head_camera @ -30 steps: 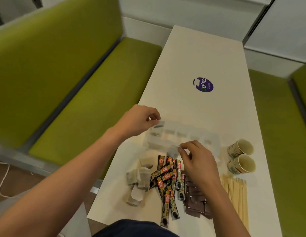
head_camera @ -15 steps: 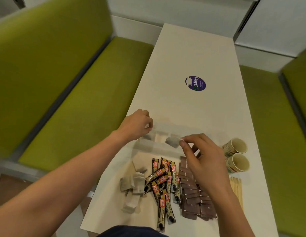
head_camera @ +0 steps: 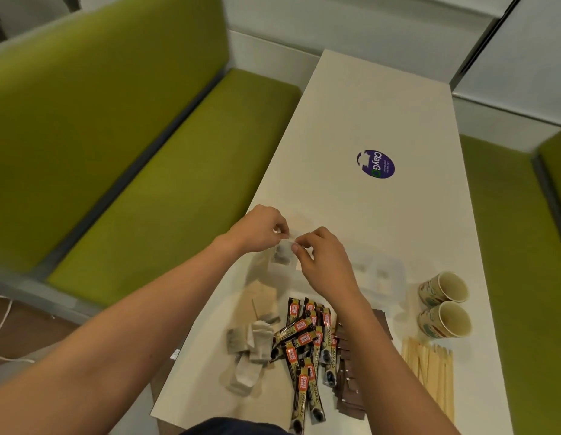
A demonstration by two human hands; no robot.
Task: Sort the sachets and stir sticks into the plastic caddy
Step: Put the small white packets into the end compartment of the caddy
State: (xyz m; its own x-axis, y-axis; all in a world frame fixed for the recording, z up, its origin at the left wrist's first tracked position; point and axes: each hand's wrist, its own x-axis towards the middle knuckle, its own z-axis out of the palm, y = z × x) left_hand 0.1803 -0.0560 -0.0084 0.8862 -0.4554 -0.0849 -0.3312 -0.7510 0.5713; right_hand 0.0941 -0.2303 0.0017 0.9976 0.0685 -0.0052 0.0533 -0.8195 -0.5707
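Your left hand (head_camera: 260, 229) and right hand (head_camera: 323, 262) both pinch one small pale sachet (head_camera: 284, 252) just above the clear plastic caddy (head_camera: 382, 274) on the white bench (head_camera: 351, 105). Sorting looks barely begun: black-and-orange coffee sticks (head_camera: 307, 340), brown sachets (head_camera: 348, 372) and wooden stir sticks (head_camera: 429, 368) lie heaped behind your wrists. Half a second ago, the right hand held it alone.

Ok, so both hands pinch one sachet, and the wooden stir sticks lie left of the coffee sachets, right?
No: in the head view the wooden stir sticks lie right of the coffee sachets. The left hand and right hand do pinch one sachet.
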